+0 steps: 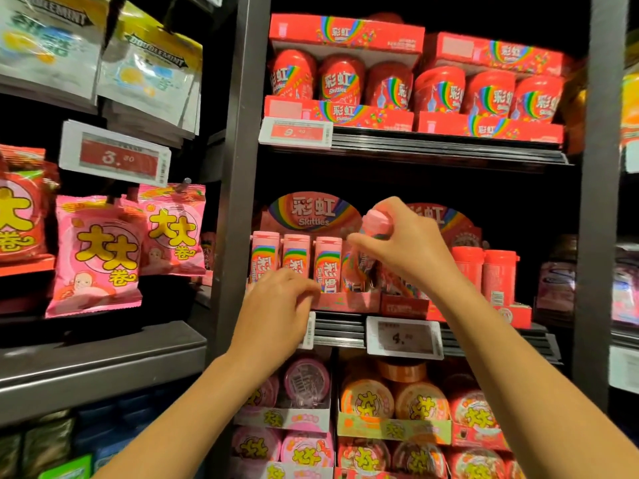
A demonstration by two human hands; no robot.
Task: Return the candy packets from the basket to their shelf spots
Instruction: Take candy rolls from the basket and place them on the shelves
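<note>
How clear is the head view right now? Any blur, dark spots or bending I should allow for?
Head view: the right hand and its pink bottle are smeared by motion; the gum bags at top left are soft; shelf backs are black; the shelf post leans from wide-angle bending; the price tag is partly readable.

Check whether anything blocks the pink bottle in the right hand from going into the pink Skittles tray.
Nothing visible blocks it. The right hand holds the pink bottle above the gap beside the three standing pink bottles. The left hand sits lower, at the tray front, clear of the gap.
</note>
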